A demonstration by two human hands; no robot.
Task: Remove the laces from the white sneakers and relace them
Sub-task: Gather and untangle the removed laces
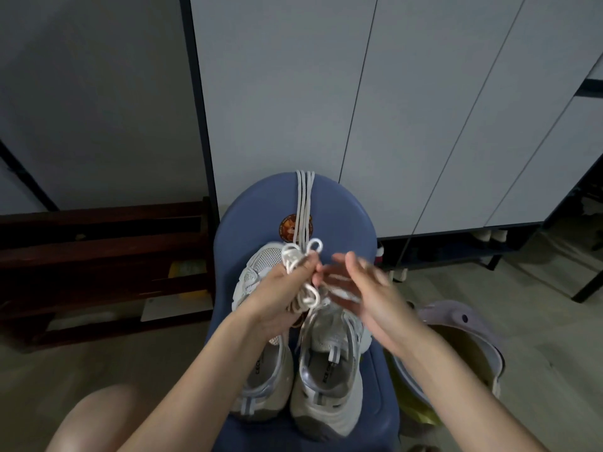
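Two white sneakers (293, 353) sit side by side on a blue stool (378, 386), heels toward the person, toes pointing at the grey cabinet doors (359, 93). The left hand (284, 298) is clenched around a bundle of white lace (298, 259), loops poking out above and below the fist, right over the left shoe's toe. The right hand (362, 288) is blurred, fingers spread and released, palm turned toward that bundle, just beside it. More lace strands (304, 203) lie straight across the stool's far edge. A lilac clog (463, 318) rests on the floor to the right.
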